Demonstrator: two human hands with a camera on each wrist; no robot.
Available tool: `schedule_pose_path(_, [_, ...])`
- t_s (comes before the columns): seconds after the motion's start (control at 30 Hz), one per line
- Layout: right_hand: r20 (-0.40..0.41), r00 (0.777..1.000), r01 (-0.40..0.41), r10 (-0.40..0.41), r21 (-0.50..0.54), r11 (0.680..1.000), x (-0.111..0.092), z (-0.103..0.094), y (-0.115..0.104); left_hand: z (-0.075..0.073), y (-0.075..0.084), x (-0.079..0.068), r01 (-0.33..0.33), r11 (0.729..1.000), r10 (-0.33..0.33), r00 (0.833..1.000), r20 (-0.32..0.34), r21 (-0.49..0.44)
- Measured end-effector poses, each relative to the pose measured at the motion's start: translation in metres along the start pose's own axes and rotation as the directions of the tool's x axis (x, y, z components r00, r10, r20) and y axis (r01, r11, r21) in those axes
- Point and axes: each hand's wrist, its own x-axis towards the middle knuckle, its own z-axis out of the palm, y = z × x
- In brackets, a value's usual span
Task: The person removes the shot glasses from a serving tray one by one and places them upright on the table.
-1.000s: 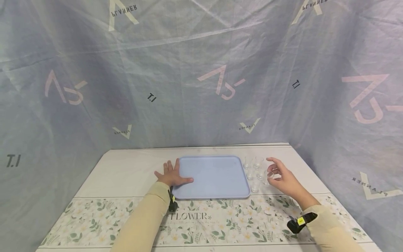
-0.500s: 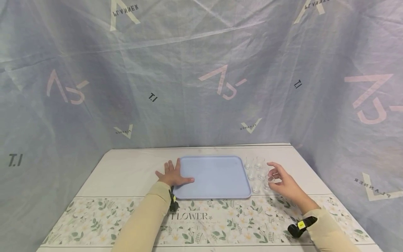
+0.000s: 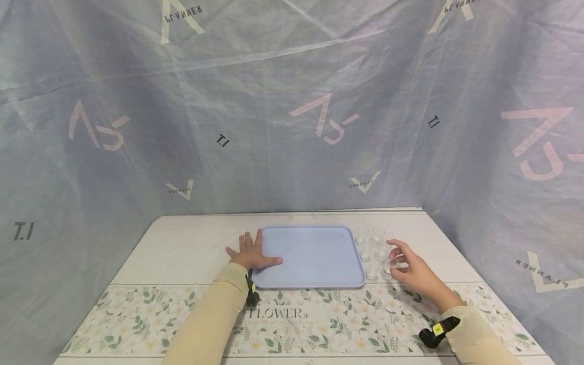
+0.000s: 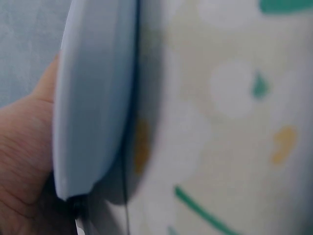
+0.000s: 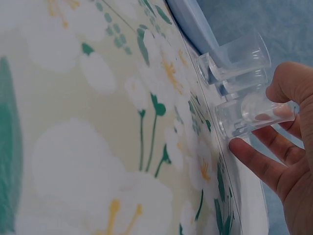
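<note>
My left hand (image 3: 252, 255) lies with spread fingers over the left edge of a light blue tray (image 3: 315, 256), the thumb resting on its surface. In the left wrist view the tray's rim (image 4: 95, 98) hides most of that hand. Right of the tray, my right hand (image 3: 409, 264) pinches a small clear shot glass (image 5: 244, 115) between thumb and fingers. That glass stands upright at the near right of a group of similar glasses. Another glass (image 5: 234, 58) is beside it, on the tray side.
Several clear glasses (image 3: 365, 252) stand in two rows along the tray's right edge. A white cloth with a floral band (image 3: 292, 329) covers the table. Grey printed curtains (image 3: 255, 101) enclose the back and sides.
My right hand has come slightly nearer and lower with the shot glass, which now lines up with the nearest glass of the other row. The left hand stays on the tray.
</note>
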Motion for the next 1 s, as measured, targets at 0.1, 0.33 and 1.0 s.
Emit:
schedule_pose_path(0.1, [0.007, 1.0, -0.004, 0.004, 0.003, 1.0, -0.001, 0.001, 0.002, 0.0, 0.0, 0.001, 0.0, 1.0, 0.0, 1.0, 0.009, 0.0])
schedule_pose_path(0.33, [0.011, 1.0, -0.023, 0.022, 0.008, 1.0, -0.003, -0.001, 0.003, -0.004, 0.006, -0.007, 0.001, 1.0, -0.001, 1.0, 0.005, -0.005])
schedule_pose_path(1.0, [0.049, 0.999, 0.006, -0.006, -0.009, 1.0, -0.006, -0.009, -0.002, -0.016, 0.013, -0.027, -0.026, 0.999, 0.026, 1.0, 0.01, -0.036])
